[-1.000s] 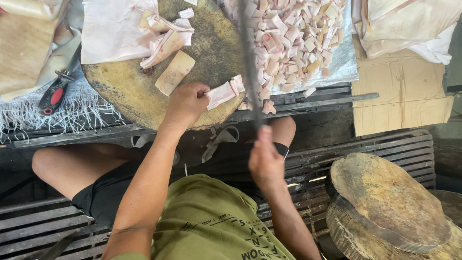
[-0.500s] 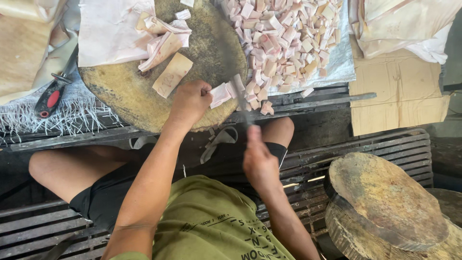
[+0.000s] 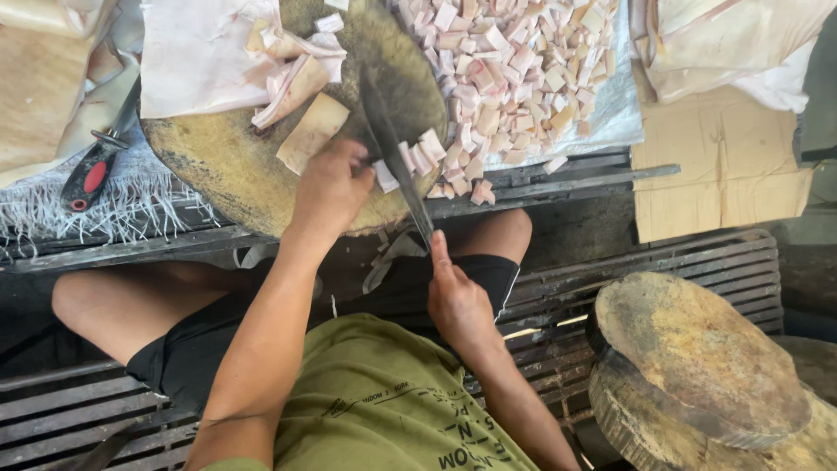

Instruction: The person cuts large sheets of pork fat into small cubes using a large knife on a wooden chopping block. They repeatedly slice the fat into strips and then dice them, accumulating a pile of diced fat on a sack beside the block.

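Note:
My left hand (image 3: 331,187) presses a pale strip of fatty meat (image 3: 384,176) down on a round wooden chopping block (image 3: 227,166). My right hand (image 3: 455,301) grips the handle of a long dark knife (image 3: 388,131). Its blade lies across the block right beside my left fingers. Just right of the blade sit freshly cut slices (image 3: 420,157). A flat tan slab (image 3: 312,133) and more strips (image 3: 292,74) lie above my left hand.
A heap of small pink-white cubes (image 3: 514,70) lies on a white sheet at the top right. A red-handled tool (image 3: 91,174) lies at the left. Brown cardboard (image 3: 724,166) is at the right. Stacked round wooden blocks (image 3: 697,358) stand lower right on a slatted metal floor (image 3: 61,410).
The knife was raised and blurred and has come down onto the block beside my left hand. My right hand moved forward. More slices now lie right of the blade.

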